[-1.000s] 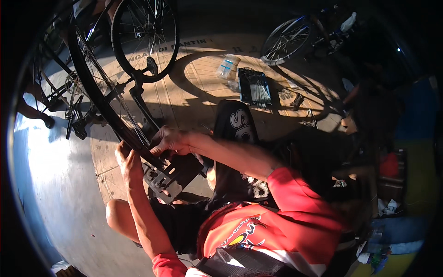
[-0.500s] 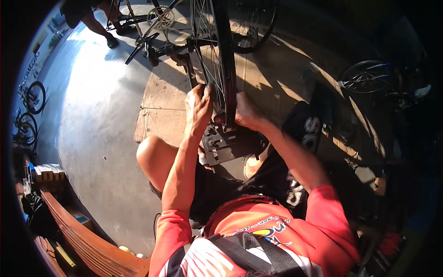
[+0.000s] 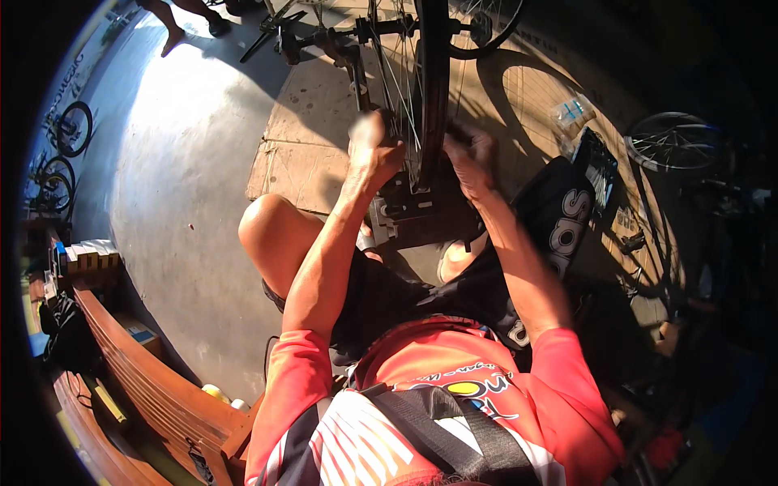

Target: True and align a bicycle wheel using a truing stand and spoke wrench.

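Note:
A spoked bicycle wheel (image 3: 432,89) with a dark rim or tyre stands upright between my hands, its axle held in a dark metal wheel stand (image 3: 397,212). On the wheel's left side, my left hand (image 3: 375,154) is closed beside the spokes; its upper part is smeared by motion. Fingers curled, my right hand (image 3: 473,160) is just to the right of the rim. Its fingertips are in shadow near the wheel. Whatever small thing either hand pinches is hidden.
Flattened cardboard (image 3: 296,154) lies under the stand. Another spoked wheel (image 3: 671,141) rests at the right, near a clear plastic bag (image 3: 570,113). A wooden bench (image 3: 154,364) is at lower left. Bicycles (image 3: 73,130) stand far left; another person's legs (image 3: 172,31) show at the top.
The view has shifted, and the wheel and stand sit higher and farther right. My right hand has moved away from the stand's base, up along the rim. My left hand has turned.

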`<state>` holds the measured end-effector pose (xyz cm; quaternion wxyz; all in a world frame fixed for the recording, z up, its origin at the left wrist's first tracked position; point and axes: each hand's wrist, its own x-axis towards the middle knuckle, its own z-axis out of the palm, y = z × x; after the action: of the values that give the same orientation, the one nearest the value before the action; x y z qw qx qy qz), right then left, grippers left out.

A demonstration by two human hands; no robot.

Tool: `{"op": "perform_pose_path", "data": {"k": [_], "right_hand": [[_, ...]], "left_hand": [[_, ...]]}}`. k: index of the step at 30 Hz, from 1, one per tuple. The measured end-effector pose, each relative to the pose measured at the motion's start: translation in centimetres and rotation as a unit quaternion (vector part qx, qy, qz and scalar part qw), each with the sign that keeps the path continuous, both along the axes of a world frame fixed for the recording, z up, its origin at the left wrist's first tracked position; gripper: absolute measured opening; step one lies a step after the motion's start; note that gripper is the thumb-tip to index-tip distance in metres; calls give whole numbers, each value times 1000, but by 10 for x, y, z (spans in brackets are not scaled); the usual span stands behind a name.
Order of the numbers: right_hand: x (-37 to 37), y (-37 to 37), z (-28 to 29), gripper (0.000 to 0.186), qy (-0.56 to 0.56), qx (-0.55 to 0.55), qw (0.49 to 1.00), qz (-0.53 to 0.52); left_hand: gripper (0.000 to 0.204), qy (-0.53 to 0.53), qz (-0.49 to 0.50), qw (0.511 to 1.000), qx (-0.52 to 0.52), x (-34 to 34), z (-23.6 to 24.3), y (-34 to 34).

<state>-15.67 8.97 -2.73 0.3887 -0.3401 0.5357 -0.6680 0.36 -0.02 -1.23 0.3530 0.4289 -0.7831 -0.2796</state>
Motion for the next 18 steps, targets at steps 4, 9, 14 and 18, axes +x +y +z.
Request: {"op": "perform_pose_path", "data": {"k": [4, 9, 14, 18], "right_hand": [[-2, 0, -5, 29, 77, -7, 997, -28], [-2, -1, -6, 28, 91, -8, 995, -40], [0, -2, -6, 25, 113, -33, 992, -39], [-1, -2, -7, 25, 99, -37, 994, -30]], "left_hand": [[22, 11, 13, 999, 51, -4, -5, -6], [23, 10, 20, 998, 59, -2, -5, -8], [35, 67, -12, 996, -55, 7, -17, -4], [33, 75, 8, 993, -92, 4, -23, -4]]}}
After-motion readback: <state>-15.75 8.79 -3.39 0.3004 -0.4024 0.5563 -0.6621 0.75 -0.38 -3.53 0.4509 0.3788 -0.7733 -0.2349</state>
